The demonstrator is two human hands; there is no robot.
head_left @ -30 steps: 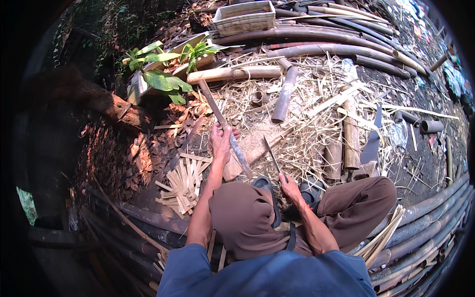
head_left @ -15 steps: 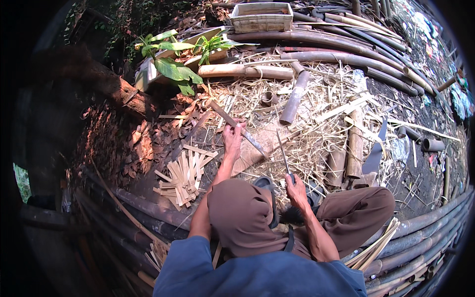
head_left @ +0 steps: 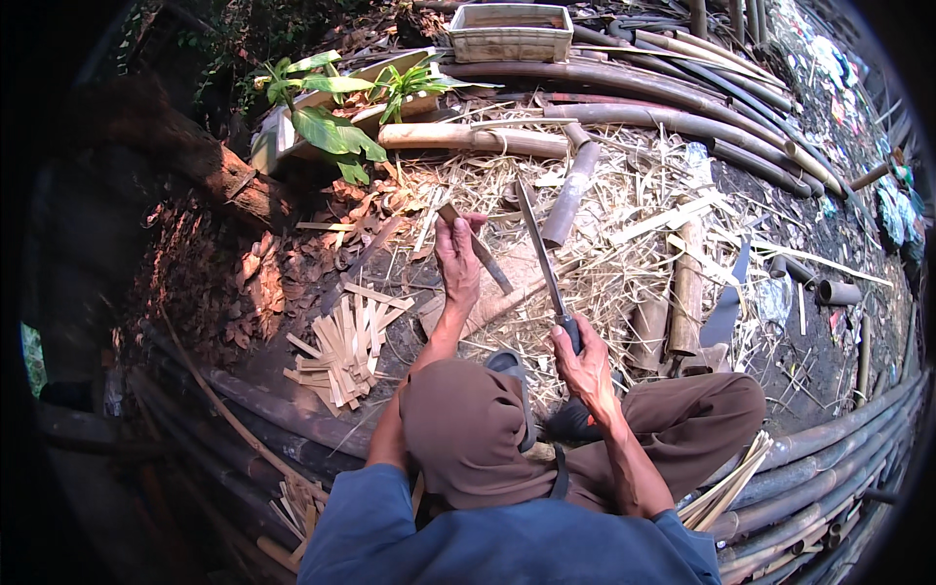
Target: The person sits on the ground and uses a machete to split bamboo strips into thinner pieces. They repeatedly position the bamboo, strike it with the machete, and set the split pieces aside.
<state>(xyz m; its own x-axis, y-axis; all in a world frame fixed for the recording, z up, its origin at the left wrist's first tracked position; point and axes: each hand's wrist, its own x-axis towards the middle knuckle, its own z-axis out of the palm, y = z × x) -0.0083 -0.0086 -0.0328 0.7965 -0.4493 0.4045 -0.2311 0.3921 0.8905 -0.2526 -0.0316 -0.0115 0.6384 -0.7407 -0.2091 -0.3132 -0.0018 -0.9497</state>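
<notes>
My left hand [head_left: 458,255] grips a bamboo piece [head_left: 494,269] near its upper end. The piece slants down to the right, its lower end by a flat, light brown block [head_left: 487,310] on the ground. In my right hand [head_left: 583,359] is a long-bladed knife [head_left: 543,255], held by its dark handle with the blade pointing up and away. The blade stands to the right of the bamboo piece, apart from it in this view. To the left of my left forearm lies a fanned pile of pale bamboo strips [head_left: 343,353].
Pale shavings [head_left: 624,268] cover the ground ahead. A short bamboo tube [head_left: 571,190] lies beyond the knife, and a saw blade [head_left: 726,307] rests at right. Long bamboo poles [head_left: 673,119] and a white crate [head_left: 512,34] are at the back. More poles [head_left: 819,502] lie behind me.
My right hand has raised the knife, and its blade now reaches farther away. The bamboo piece in my left hand has tilted and looks shorter, and that hand has turned.
</notes>
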